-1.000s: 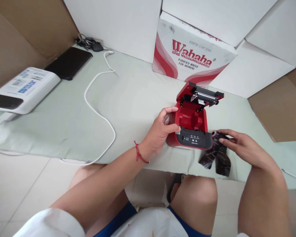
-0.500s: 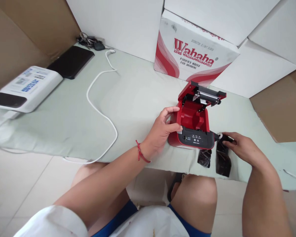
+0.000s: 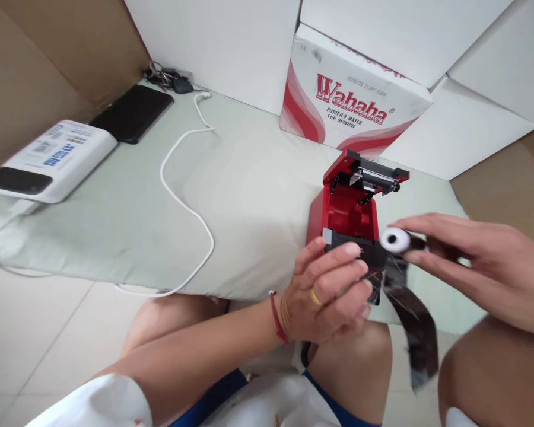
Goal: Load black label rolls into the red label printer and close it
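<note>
A red label printer (image 3: 315,222) stands on the cloth-covered surface with its lid (image 3: 340,166) raised and its red inner bay bare. My right hand (image 3: 476,261) pinches a small label roll (image 3: 395,239) just right of the printer. The roll's white end with a dark hole faces me, and a dark glossy strip (image 3: 416,320) hangs from it past the surface's front edge. In front of the printer's black panel is my left hand (image 3: 333,290), its fingers loosely extended and nothing visible in them; the thumb is hidden. Another dark piece (image 3: 375,287) shows partly behind the left fingers.
A white Wahaha carton (image 3: 351,95) and plain white boxes stand along the back. On the left are a white device (image 3: 57,160), a black phone-like slab (image 3: 136,112) and keys (image 3: 169,78). A white cable (image 3: 164,172) winds across the pale green cloth (image 3: 258,190).
My left hand has let go of the printer's left side and moved down and right in front of it. My right hand has lifted the label roll off the surface, its strip now dangling.
</note>
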Demonstrator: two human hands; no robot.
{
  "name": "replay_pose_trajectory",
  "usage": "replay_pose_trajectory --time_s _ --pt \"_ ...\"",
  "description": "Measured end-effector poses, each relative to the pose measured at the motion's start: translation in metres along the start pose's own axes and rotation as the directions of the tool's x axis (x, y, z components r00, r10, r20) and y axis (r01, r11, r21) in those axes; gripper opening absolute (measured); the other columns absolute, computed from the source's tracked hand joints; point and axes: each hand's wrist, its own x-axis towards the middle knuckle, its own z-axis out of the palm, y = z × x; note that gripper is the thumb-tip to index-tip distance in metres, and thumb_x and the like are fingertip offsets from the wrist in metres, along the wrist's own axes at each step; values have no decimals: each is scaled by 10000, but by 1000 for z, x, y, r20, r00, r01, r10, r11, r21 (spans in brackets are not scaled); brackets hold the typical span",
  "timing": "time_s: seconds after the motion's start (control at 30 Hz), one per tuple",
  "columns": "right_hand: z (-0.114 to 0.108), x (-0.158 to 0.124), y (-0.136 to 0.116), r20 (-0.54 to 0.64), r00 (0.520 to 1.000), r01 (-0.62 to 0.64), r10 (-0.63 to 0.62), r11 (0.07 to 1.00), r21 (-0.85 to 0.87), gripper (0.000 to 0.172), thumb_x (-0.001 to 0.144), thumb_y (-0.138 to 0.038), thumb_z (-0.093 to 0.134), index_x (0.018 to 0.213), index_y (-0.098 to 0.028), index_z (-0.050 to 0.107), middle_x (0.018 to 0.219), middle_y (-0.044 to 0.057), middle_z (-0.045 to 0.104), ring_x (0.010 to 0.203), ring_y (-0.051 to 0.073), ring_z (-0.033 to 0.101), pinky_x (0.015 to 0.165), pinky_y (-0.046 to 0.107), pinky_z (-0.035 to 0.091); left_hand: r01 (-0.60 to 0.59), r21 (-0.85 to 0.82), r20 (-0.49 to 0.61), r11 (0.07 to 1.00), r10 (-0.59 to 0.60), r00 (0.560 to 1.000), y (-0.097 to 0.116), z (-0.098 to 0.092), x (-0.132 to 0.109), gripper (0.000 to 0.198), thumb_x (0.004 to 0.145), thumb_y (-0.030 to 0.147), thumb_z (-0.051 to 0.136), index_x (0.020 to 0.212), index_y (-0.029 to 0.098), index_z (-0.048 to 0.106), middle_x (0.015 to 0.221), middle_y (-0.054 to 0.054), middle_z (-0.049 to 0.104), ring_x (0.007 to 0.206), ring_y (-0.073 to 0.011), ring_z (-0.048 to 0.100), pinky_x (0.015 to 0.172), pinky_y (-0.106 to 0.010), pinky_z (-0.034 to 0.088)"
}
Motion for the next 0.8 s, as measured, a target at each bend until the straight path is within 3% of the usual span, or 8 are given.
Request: replay_pose_trajectory --time_s 0.1,0.2,0.33,0.5,0.63,0.7,0.8 --pt "27 51 -39 52 997 48 -49 999 26 408 1082 -387 618 1418 -286 826 1301 98 888 1082 320 842 933 446 664 -36 -21 17 999 36 999 8 1 -6 85 1062 251 703 1142 259 733 1244 -34 847 1487 -171 735 1510 -424 375" --pt "51 81 -62 111 993 -29 41 994 -105 420 1078 -274 581 1434 -230 799 1339 131 867 1087 325 833 921 432 625 -34 -20 18 999 34 999 8 2 -6 136 1072 187 694 1192 227 743 1201 -45 838 1443 -168 752 1483 -421 438" --pt "67 96 -73 186 971 -104 151 965 -242 379 1071 -177 564 1374 -194 791 1309 164 854 1008 321 818 793 388 543 19 45 81 999 -22 996 6 1 -3 200 1088 174 642 1234 227 767 1201 -59 829 1452 -185 761 1467 -420 447" --pt "81 116 -73 189 969 -114 159 967 -226 335 1023 -108 600 1279 -142 812 1290 209 860 962 317 824 740 378 508 15 128 153 992 -34 988 7 4 -4 215 1074 191 693 1253 220 808 1181 -56 840 1408 -191 779 1482 -402 374" --pt "81 113 -66 166 981 -80 103 987 -140 303 1045 -155 645 1268 -174 849 1352 167 877 1100 313 848 878 386 614 2 154 200 988 -33 979 2 4 -1 220 1062 139 730 1262 173 815 1122 -46 882 1253 -186 814 1338 -356 499" --pt "72 99 -65 127 992 -27 26 1000 9 297 1087 -241 653 1298 -220 861 1301 101 902 1021 264 858 857 367 650 -5 134 197 991 -22 980 -2 2 2 212 1068 101 703 1237 168 813 1085 -37 894 1188 -181 818 1230 -354 560" --pt "54 77 -64 -145 989 17 30 950 312 260 1130 -412 679 1211 -287 892 1036 22 909 757 203 803 707 344 649 -20 101 182 995 2 983 -7 -1 7 188 1100 108 677 1202 186 815 1055 -22 902 1125 -179 821 1110 -354 585"
